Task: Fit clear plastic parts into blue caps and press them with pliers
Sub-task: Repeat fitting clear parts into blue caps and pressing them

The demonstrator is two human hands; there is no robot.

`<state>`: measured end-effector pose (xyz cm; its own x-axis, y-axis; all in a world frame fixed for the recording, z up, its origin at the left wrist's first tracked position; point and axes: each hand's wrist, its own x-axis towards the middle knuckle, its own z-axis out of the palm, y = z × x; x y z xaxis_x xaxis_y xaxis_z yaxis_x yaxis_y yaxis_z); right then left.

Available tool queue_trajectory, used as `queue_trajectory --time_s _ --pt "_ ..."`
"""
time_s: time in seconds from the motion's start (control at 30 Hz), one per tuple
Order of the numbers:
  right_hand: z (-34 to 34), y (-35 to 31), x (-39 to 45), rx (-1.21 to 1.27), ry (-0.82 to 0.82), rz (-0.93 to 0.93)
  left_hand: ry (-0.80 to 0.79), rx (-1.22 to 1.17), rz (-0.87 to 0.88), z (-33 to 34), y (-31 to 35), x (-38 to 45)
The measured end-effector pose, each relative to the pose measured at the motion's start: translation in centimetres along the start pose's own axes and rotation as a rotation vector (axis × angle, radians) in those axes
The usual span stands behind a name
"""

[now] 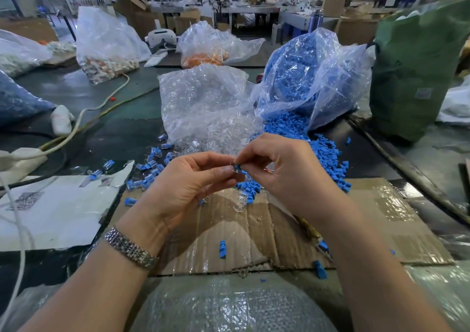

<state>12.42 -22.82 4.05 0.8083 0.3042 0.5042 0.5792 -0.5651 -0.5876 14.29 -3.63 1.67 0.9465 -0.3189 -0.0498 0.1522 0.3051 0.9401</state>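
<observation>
Over creased cardboard point(254, 230), hands point(239, 176) pinch a small blue cap point(238, 166).

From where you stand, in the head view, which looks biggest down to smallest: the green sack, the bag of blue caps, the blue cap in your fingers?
1. Green sack
2. Bag of blue caps, looks near the sack's size, so unsure
3. Blue cap

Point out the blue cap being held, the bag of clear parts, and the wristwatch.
blue cap point(237, 166): head view, on the blue body pinched between both hands' fingertips.
bag of clear parts point(203, 102): head view, on the bag's front face.
wristwatch point(131, 249): head view, on the metal band at the left wrist.
</observation>
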Motion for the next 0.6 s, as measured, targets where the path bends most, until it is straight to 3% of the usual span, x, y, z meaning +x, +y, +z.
queue_trajectory --time_s 0.17,0.3,0.37,0.43,0.5,0.6 --pt "-0.3 -0.1 -0.1 0.037 -0.025 0.071 -0.003 0.006 0.02 0.1 -0.2 0.0" --pt "-1.6 0.9 0.0 -0.046 0.096 0.257 -0.004 -0.042 0.007 0.0 0.0 -0.1" --pt "-2.2 2.1 -0.2 -0.321 -0.014 0.472 -0.01 -0.05 0.02 0.0 0.0 -0.1" --pt "-2.0 2.7 -0.4 -0.571 -0.258 0.682 -0.015 -0.056 0.029 -0.1 0.0 -0.1" --pt "-1.4 3.0 -0.5 -0.682 -0.406 0.747 -0.012 -0.078 0.026 -0.2 0.0 0.1" --pt "-1.0 3.1 -0.4 -0.716 -0.395 0.712 0.006 -0.126 0.024 -0.3 0.0 0.1"
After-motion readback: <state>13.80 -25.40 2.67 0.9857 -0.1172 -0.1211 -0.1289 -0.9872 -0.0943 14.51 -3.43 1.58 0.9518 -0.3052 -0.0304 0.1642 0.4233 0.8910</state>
